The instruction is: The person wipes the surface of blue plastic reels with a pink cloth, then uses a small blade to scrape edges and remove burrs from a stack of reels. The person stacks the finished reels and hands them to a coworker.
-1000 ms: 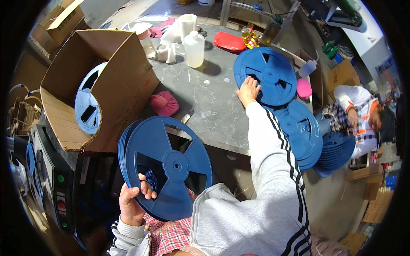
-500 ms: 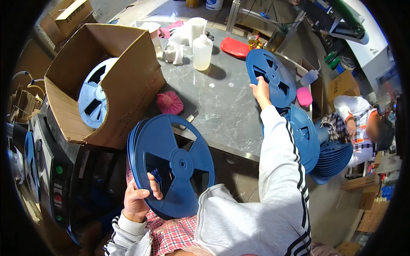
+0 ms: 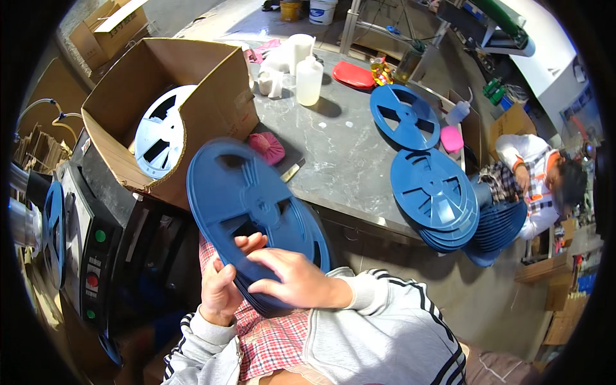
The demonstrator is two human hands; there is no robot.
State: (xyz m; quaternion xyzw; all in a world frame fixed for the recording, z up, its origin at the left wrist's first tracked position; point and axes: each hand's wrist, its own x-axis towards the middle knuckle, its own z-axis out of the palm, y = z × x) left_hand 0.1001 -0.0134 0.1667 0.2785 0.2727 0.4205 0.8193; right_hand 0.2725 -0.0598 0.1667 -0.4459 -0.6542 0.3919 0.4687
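Above my lap, a stack of blue plastic reel discs point(image 3: 301, 221) with cut-out windows stands tilted. My left hand point(image 3: 220, 285) grips its lower left edge, thumb in front and fingers curled through a window. The front blue reel disc point(image 3: 221, 192) leans up and left of the others and is slightly blurred. My right hand point(image 3: 292, 276) lies across its lower part, thumb and fingers bent around that section; the fingertips are partly hidden. Another blue reel disc point(image 3: 405, 114) lies at the table's far right, beyond a pile of blue discs point(image 3: 430, 192) at the right edge.
A cardboard box point(image 3: 212, 102) holding pale blue reels stands left on the grey table point(image 3: 346, 167). Near it are a pink bundle point(image 3: 267, 147), a knife-like tool point(image 3: 292, 171) and a translucent bottle point(image 3: 309, 82). A control panel point(image 3: 93, 276) is at lower left; a co-worker point(image 3: 529, 167) sits right.
My right hand has let go of the far disc on the table and come back to the stack over my lap. The front disc has shifted up and left from the stack.
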